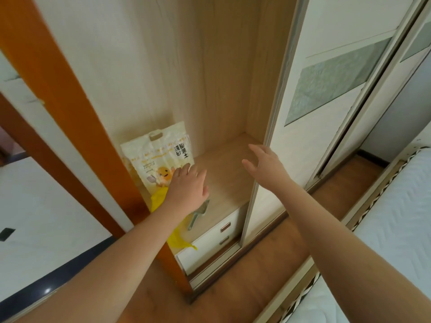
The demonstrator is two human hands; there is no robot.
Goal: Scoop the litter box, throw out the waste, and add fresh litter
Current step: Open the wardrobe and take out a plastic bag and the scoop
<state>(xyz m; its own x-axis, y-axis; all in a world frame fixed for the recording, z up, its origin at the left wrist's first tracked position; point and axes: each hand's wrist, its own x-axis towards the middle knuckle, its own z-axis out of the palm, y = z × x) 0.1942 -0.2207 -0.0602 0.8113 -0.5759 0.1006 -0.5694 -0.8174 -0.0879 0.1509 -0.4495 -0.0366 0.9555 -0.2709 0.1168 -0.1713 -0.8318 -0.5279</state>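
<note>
Reaching into an open wardrobe toward a litter bag [161, 155] standing on its shelf [224, 173].

Upright in the shelf's back left corner, the bag has the left hand [189, 187] over its lower right part, fingers straight and loose, gripping nothing. Just in front of the bag lie a yellow plastic bag [179, 238] and a grey scoop [198, 213], partly hidden by that arm. Right of the bag, the right hand [263, 163] hovers with fingers spread. White drawers [210, 243] sit below the shelf.
</note>
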